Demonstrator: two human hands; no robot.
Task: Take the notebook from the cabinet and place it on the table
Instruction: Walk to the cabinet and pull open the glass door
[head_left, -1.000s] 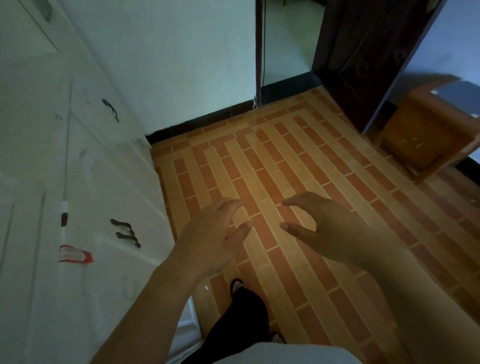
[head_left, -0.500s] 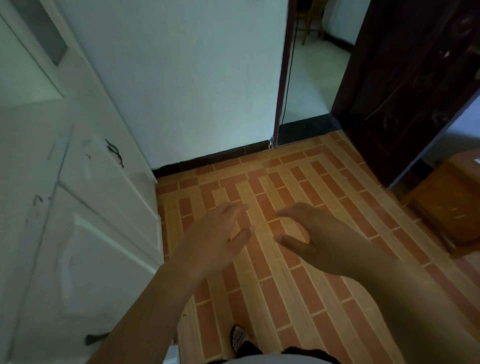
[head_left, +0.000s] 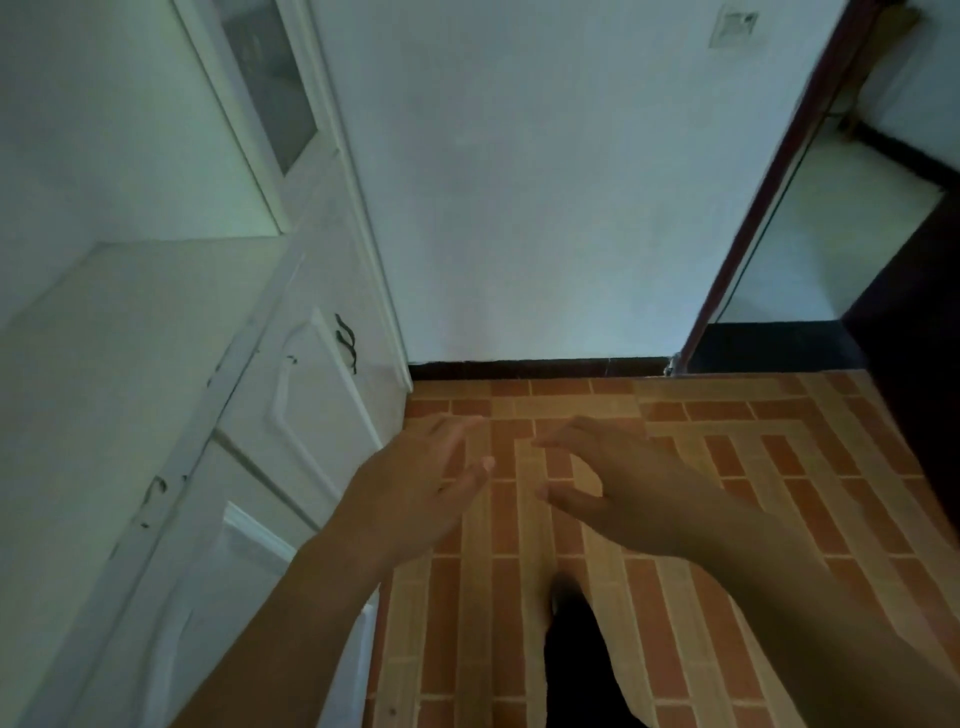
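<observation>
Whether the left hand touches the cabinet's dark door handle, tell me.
Apart. The head view shows the left hand open above the tiled floor, with bare white cabinet door plainly between its fingers and the dark handle.

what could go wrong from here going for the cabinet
No notebook is in view, so the wrong door of the white panelled cabinet may get opened. The dark curved handle is thin and the light is dim; the left hand could fumble it. A lower door swinging out might hit the dark-trousered leg.

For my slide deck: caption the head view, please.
Left hand and right hand, both empty, held above tiled floor beside white cabinet.
</observation>
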